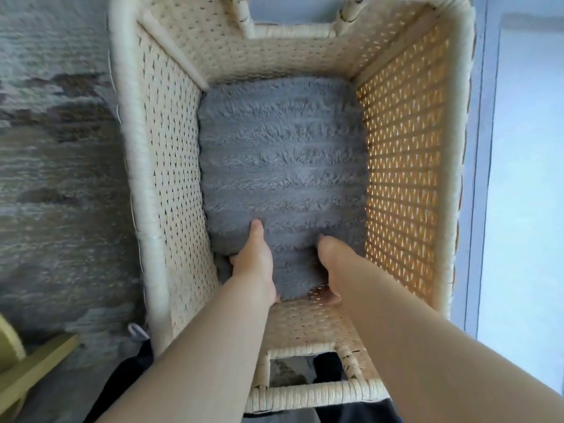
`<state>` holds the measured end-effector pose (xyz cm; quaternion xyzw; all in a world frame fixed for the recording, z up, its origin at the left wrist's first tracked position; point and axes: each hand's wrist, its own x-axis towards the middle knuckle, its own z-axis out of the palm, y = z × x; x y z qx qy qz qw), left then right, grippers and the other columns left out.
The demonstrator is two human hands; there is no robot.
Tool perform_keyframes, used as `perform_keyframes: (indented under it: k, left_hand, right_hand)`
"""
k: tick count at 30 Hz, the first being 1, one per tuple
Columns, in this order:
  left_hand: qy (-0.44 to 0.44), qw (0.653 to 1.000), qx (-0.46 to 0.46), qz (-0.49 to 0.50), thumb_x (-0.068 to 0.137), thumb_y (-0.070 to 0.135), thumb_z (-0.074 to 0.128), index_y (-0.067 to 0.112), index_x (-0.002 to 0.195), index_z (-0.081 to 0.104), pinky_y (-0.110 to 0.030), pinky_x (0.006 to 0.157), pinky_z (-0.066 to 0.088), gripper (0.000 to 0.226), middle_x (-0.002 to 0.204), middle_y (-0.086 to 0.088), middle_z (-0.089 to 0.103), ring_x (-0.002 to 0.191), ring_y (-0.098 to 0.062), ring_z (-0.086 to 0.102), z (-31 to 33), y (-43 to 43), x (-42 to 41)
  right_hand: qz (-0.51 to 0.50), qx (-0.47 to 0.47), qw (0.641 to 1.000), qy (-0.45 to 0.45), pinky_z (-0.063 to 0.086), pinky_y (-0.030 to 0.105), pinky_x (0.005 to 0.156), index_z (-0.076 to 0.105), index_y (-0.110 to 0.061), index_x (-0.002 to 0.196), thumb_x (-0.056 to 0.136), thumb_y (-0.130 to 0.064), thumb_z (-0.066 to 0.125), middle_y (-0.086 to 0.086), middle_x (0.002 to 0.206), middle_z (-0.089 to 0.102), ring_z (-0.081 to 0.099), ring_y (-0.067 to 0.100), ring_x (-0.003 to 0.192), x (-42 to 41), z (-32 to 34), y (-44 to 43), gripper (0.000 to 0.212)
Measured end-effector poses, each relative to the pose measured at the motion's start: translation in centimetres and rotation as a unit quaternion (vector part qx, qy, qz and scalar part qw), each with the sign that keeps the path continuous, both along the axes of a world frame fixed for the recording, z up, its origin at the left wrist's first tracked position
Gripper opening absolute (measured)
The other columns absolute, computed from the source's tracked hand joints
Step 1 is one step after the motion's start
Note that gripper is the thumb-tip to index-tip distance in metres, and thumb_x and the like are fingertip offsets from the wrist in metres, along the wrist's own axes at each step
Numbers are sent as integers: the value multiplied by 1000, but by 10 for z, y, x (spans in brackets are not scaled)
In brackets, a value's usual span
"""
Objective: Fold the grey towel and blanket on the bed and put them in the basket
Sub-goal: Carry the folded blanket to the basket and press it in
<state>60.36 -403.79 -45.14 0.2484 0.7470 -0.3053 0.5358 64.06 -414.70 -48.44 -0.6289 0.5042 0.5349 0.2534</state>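
A folded grey fluffy blanket [282, 166] lies flat at the bottom of a tall cream woven basket [171, 166] and fills most of its floor. Both my arms reach down into the basket. My left hand [254, 261] grips the near left edge of the blanket, thumb on top and fingers tucked under. My right hand [331, 264] holds the near right edge the same way. I cannot tell whether a separate towel lies under the blanket.
The basket stands on a grey and brown patterned rug [61, 178]. A pale wall or panel [525, 178] runs along its right side. A yellow-green wooden piece [27, 367] sits at the lower left. Handle cut-outs open at the basket's near and far ends.
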Motion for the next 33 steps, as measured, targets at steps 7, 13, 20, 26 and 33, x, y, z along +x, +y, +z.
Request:
perform_keyframes:
  k: [7,13,20,26,33]
  left_hand:
    - [-129,929,213,-272,72,57,72,43,148,2,-50,108,33,105,159,-9,9,140,-33,29,21,14,8]
    - [-197,791,203,-542,69,64,70,48,146,-12,-41,106,35,113,158,-15,-10,141,-39,23,-19,24,24]
    - [-175,791,198,-551,79,51,69,47,146,-14,-44,110,31,106,157,-16,-14,139,-44,21,-59,15,31]
    - [-179,767,138,-601,81,58,62,46,141,-27,-47,114,27,108,158,-13,-18,142,-41,17,-31,28,30]
    - [-218,605,-94,-760,98,37,44,23,151,24,-33,111,31,57,157,-6,25,139,-26,33,83,45,-38]
  right_hand:
    - [190,-23,957,-216,35,45,109,-9,-40,149,74,-63,66,15,158,2,28,40,138,18,56,9,108]
    - [404,-28,887,-223,43,39,99,-18,-40,148,73,-77,55,25,157,-7,40,45,130,22,13,9,110]
    - [455,-47,861,-222,42,39,99,-18,-35,149,75,-79,48,29,156,4,45,44,127,21,-23,8,109]
    - [400,-1,894,-199,27,46,114,-24,-41,145,78,-73,52,21,158,-8,20,43,141,19,6,11,106]
    - [353,155,919,-87,45,34,93,41,-11,139,98,-14,45,13,138,47,52,26,117,-31,132,-4,42]
